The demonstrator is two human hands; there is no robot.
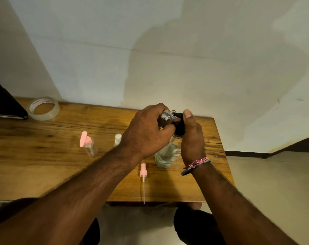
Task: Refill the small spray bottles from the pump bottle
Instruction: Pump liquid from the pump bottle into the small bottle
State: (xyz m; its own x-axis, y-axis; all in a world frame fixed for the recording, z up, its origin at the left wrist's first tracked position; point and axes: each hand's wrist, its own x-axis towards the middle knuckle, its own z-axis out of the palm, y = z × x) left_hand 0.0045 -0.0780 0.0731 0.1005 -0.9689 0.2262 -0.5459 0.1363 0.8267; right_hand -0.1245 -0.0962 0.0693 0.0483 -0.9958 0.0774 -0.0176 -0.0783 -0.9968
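Note:
My left hand grips a small clear spray bottle without its cap, tilted so its open neck meets the black pump nozzle. My right hand wraps the black pump head of the clear pump bottle, which stands on the wooden table; the thumb lies on top of the pump. A loose pink sprayer cap with its dip tube lies on the table in front of the pump bottle. Another small bottle with a pink cap stands to the left. A white-capped small bottle is partly hidden behind my left wrist.
A roll of clear tape lies at the table's far left by a dark object. The wall rises right behind the table. The table's right edge drops to a light floor.

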